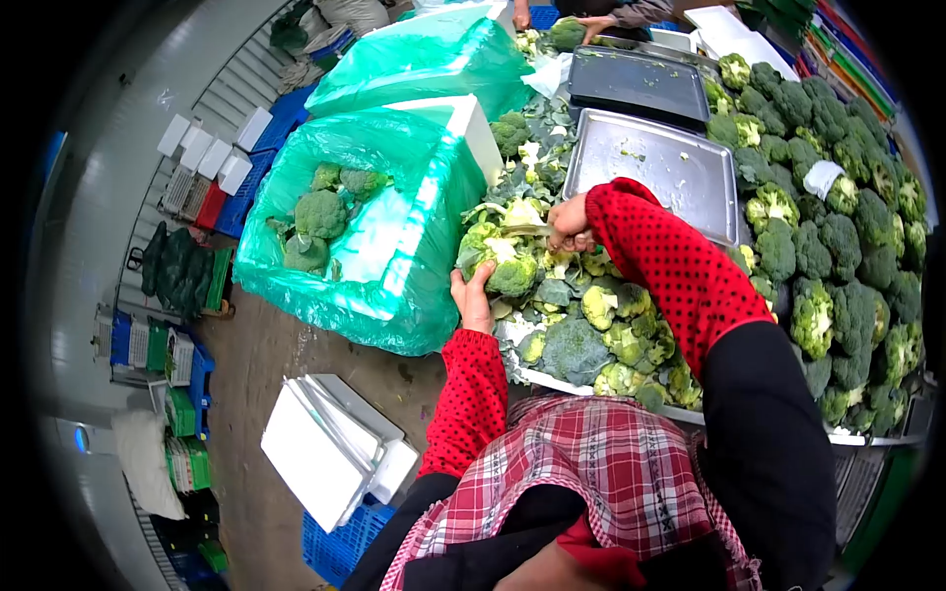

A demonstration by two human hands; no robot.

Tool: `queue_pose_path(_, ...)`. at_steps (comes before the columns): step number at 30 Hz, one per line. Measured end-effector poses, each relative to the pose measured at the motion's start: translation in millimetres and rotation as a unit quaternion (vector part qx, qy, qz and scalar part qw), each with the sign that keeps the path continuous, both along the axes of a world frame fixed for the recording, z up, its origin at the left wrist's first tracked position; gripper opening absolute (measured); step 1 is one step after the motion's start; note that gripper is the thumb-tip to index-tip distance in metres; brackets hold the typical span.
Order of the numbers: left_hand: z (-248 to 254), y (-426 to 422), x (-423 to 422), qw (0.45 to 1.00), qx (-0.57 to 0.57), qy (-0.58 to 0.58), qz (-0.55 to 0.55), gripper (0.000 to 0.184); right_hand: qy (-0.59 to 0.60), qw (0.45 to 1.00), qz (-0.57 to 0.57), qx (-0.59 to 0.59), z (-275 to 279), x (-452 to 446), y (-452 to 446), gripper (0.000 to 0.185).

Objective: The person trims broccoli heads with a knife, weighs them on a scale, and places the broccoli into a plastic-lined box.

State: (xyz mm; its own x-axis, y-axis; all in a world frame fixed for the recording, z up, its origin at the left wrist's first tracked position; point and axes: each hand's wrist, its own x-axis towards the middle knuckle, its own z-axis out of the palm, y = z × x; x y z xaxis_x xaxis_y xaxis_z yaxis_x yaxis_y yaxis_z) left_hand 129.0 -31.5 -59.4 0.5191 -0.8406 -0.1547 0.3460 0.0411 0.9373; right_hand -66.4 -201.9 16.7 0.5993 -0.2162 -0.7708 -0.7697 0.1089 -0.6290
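Note:
My left hand (475, 295) is closed around the side of a broccoli head (511, 275), its cut side tilted up toward me. In my right hand (572, 225) is a knife (530, 230), its blade pointing left across the broccoli's stem. Below both hands lie several loose broccoli heads (574, 352) among leaves and trimmings. Left of my left hand stands a box lined with a green plastic bag (424, 261), with several broccoli heads (320, 214) inside.
A metal tray (658, 163) lies beyond my right hand, with a dark tray (639, 84) behind it. Broccoli is piled high (838, 236) at the right. Another green-lined box (424, 59) stands farther back. White lids (325, 448) rest on a blue crate (340, 542). A co-worker's hand (595, 27) shows at the top.

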Motion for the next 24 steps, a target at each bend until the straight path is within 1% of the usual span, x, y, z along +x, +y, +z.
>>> queue_pose_path(2, 11, 9, -1, 1.000, -0.014, -0.017, 0.008, 0.059, -0.050, 0.994, -0.025, 0.090, 3, -10, -7, 0.019)
queue_pose_path(3, 15, 13, -2, 0.999, -0.040, 0.013, 0.013, 0.059, -0.047, 0.991, -0.056, 0.108, 0, -11, -4, 0.002)
queue_pose_path(4, 19, 15, -2, 0.997, -0.068, 0.041, 0.015, 0.059, -0.070, 0.990, -0.057, 0.105, -2, -12, 0, 0.007)
queue_pose_path(5, 24, 19, -2, 0.996, -0.057, 0.068, 0.007, 0.065, -0.081, 0.987, -0.061, 0.121, -4, -13, 2, 0.010)
queue_pose_path(6, 21, 21, 0, 0.996, -0.057, 0.066, 0.007, 0.065, -0.094, 0.984, -0.067, 0.134, -4, -14, 2, 0.013)
queue_pose_path(8, 19, 20, 4, 0.992, -0.044, 0.117, -0.019, 0.064, -0.117, 0.978, -0.076, 0.154, -1, -18, 5, 0.018)
queue_pose_path(9, 20, 24, 1, 0.994, -0.008, 0.108, -0.025, 0.061, -0.145, 0.963, -0.084, 0.210, -8, -21, 3, 0.020)
queue_pose_path(10, 22, 31, -1, 0.994, -0.005, 0.106, -0.026, 0.061, -0.146, 0.962, -0.085, 0.213, -19, -19, 5, 0.020)
queue_pose_path(11, 28, 38, -4, 0.972, -0.039, 0.223, -0.057, 0.063, -0.151, 0.959, -0.145, 0.193, -27, -15, 8, 0.020)
queue_pose_path(12, 35, 41, -6, 0.935, -0.074, 0.335, -0.088, 0.065, -0.155, 0.951, -0.205, 0.171, -33, -12, 7, 0.019)
queue_pose_path(14, 41, 40, -2, 0.935, -0.076, 0.338, -0.071, 0.069, -0.160, 0.943, -0.284, 0.062, -42, -9, 8, 0.009)
queue_pose_path(15, 38, 38, 4, 0.964, -0.075, 0.246, -0.070, 0.069, -0.117, 0.966, -0.220, -0.067, -38, -3, 13, 0.010)
queue_pose_path(16, 36, 35, 8, 0.983, -0.079, 0.152, -0.071, 0.068, -0.075, 0.965, -0.148, -0.201, -31, 3, 11, 0.014)
queue_pose_path(17, 37, 35, 10, 0.982, -0.098, 0.146, -0.076, 0.067, -0.125, 0.882, -0.022, -0.455, -49, 5, 4, 0.022)
queue_pose_path(18, 36, 37, 12, 0.982, -0.097, 0.147, -0.073, 0.067, -0.114, 0.841, 0.004, -0.528, -28, 7, 15, 0.031)
queue_pose_path(19, 35, 39, 12, 0.983, -0.125, 0.113, -0.073, 0.067, -0.149, 0.905, -0.119, -0.380, -6, -3, 31, 0.037)
queue_pose_path(20, 31, 42, 8, 0.982, -0.151, 0.083, -0.070, 0.067, -0.171, 0.932, -0.236, -0.215, 46, -11, 67, 0.042)
queue_pose_path(21, 34, 45, 1, 0.976, -0.151, 0.124, -0.097, 0.074, -0.214, 0.926, -0.301, -0.077, 44, -12, 84, 0.045)
queue_pose_path(22, 41, 45, -4, 0.975, -0.151, 0.133, -0.096, 0.074, -0.253, 0.894, -0.364, 0.059, 44, -16, 98, 0.047)
queue_pose_path(23, 52, 44, -7, 0.969, -0.150, 0.106, -0.162, 0.082, -0.301, 0.886, -0.352, 0.021, 41, -15, 114, 0.051)
queue_pose_path(24, 64, 42, -8, 0.959, -0.148, 0.078, -0.229, 0.091, -0.283, 0.875, -0.379, -0.105, 37, -17, 122, 0.057)
